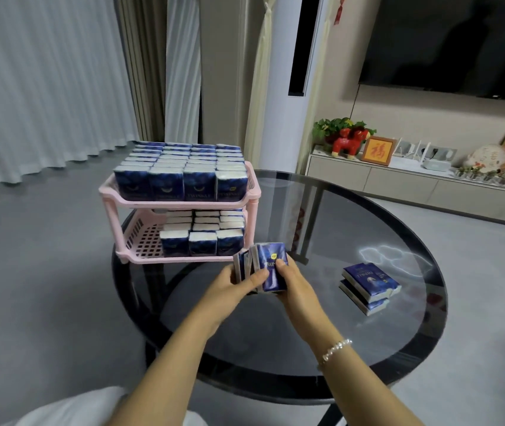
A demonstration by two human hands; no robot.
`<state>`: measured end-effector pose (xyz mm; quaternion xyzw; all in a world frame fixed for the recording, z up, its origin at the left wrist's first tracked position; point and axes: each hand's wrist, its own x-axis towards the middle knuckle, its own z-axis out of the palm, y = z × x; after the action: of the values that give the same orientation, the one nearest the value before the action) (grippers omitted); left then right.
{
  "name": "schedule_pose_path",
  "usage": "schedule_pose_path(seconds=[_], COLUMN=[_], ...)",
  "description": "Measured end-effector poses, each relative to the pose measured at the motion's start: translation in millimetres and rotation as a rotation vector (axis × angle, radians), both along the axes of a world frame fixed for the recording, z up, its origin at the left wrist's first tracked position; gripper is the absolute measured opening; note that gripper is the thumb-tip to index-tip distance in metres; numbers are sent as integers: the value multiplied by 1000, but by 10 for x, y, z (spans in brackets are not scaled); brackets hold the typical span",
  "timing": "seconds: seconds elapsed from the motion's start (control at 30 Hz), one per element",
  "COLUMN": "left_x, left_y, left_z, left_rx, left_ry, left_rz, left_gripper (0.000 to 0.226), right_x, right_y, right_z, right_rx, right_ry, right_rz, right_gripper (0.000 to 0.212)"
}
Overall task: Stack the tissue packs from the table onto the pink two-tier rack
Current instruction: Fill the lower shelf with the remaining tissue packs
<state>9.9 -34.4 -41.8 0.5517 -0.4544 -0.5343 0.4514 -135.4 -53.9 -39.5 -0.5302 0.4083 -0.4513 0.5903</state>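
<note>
My left hand and right hand pinch a bunch of packs upright, just before the rack. More packs lie stacked on the table.

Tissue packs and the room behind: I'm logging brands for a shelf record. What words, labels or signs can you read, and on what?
"TWINKLE": front of the packs on the rack's top tier, faint.
"TWINKLE", upside down: top pack of the stack on the table.
"福": framed picture on the cabinet.
Held packs in the left hand and right hand: lettering partly covered, unreadable.
Yellow pack badges: too small.
</note>
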Motion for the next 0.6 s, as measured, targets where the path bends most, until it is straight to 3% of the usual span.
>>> schedule_pose_path(seconds=[0.07,0.2,0.27,0.47,0.6], left_x=[143,355,397,359,252], left_y=[40,112,148,212,222], left_z=[-9,-56,-62,-53,-11], left_rx=[21,31,8,-19,-35], left_ry=[-80,-364,-473,-593,-568], left_rz=[-43,-179,-226,-272,-272], left_gripper=[89,113,116,125,131], right_x=[-39,-169,-234,-271,-237], right_y=[16,16,-30,-147,-259], right_z=[-56,-27,37,368,539], right_rx=[-7,-18,-100,-208,-187], right_ry=[104,252,431,783,943], right_rz=[122,411,496,597,640], right_gripper=[53,63,71,97,100])
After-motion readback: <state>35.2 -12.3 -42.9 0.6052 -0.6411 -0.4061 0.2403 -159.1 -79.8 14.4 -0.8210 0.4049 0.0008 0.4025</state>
